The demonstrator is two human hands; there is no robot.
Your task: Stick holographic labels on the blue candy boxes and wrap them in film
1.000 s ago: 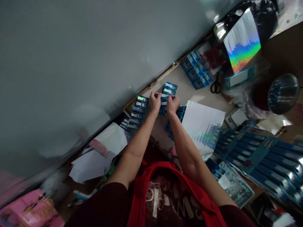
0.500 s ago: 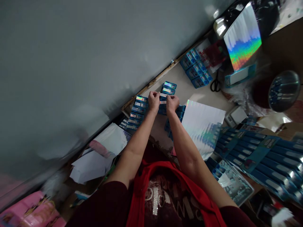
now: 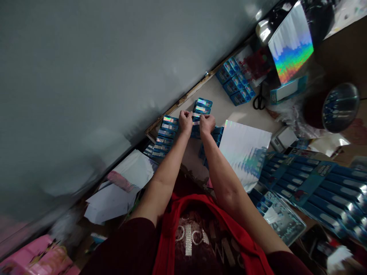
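My left hand and my right hand are close together over the table, both with fingers curled. Between them they pinch a small shiny strip stretched from one hand to the other. Right under the hands lies a small blue box, one of several set in rows. A row of blue boxes runs to the left of my left hand, and two more blue boxes lie just beyond the hands.
A holographic sheet lies right of my right arm. Scissors and more blue boxes sit farther back. Long blue packs fill the right side. A grey wall borders the table; papers lie lower left.
Both hands stay pinched together over the same box. The view has shifted slightly, and the strip between the fingers sits a little lower toward the box.
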